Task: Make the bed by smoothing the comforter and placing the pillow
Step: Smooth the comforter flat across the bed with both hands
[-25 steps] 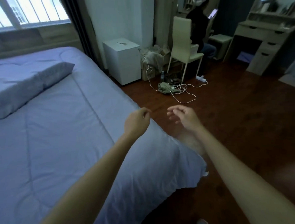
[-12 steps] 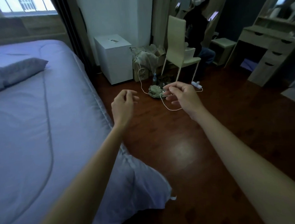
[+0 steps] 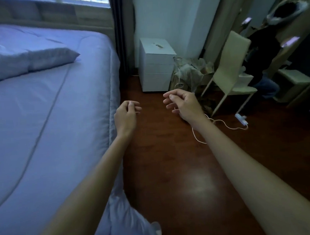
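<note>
A lavender comforter (image 3: 44, 122) lies flat over the bed on the left, one corner drooping to the floor near the bottom. A grey-blue pillow (image 3: 32, 60) rests across it at the upper left, near the headboard. My left hand (image 3: 125, 116) hovers just off the bed's right edge above the floor, fingers loosely curled, holding nothing. My right hand (image 3: 183, 103) hangs over the wooden floor to its right, fingers relaxed and half curled, also without anything in it. Neither hand touches the comforter.
A white drawer unit (image 3: 156, 64) stands by the wall beyond the bed. A cream chair (image 3: 232, 73), a pile of bags and a white cable with power strip (image 3: 241, 119) lie on the dark wood floor (image 3: 170, 170). A person in dark clothes sits at right.
The view has swung and moved along the bed's side toward the headboard. Both hands stayed raised over the floor beside the bed, holding nothing.
</note>
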The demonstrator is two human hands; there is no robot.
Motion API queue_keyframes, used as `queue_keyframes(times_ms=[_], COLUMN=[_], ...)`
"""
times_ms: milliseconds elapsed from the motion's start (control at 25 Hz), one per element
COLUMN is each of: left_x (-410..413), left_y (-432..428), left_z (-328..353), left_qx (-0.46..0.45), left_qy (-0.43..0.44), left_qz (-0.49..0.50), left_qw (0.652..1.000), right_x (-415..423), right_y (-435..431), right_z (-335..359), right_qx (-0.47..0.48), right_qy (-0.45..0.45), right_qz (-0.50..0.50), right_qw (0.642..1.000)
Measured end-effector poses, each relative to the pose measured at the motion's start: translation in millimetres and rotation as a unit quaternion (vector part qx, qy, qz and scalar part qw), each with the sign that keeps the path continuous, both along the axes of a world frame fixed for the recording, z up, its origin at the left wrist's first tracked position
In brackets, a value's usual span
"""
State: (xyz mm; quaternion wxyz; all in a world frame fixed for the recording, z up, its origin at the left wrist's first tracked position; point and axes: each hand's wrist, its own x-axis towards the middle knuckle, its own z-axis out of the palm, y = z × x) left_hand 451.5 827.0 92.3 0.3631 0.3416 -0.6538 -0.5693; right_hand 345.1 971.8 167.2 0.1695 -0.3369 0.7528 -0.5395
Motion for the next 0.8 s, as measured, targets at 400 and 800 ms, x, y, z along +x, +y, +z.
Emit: queue_keyframes(times_ms=[400, 800], left_x=[-61.7, -166.8], left_y=[-85.8, -154.5], left_z=[30.7, 8.1], left_qx=[-0.033, -0.003], left_qy=[-0.037, -0.063], left_qz=[0.158, 0.335], left_qw=[0.986, 0.940], right_x=[-127.8, -271.8], right_y=[-134.8, -270.3], right_z=[-2.9, -0.2], right_qx=[-0.009, 0.016], right_qy=[-0.025, -0.005], right_qz=[0.175, 0.319], right_qw=[0.984, 0.948])
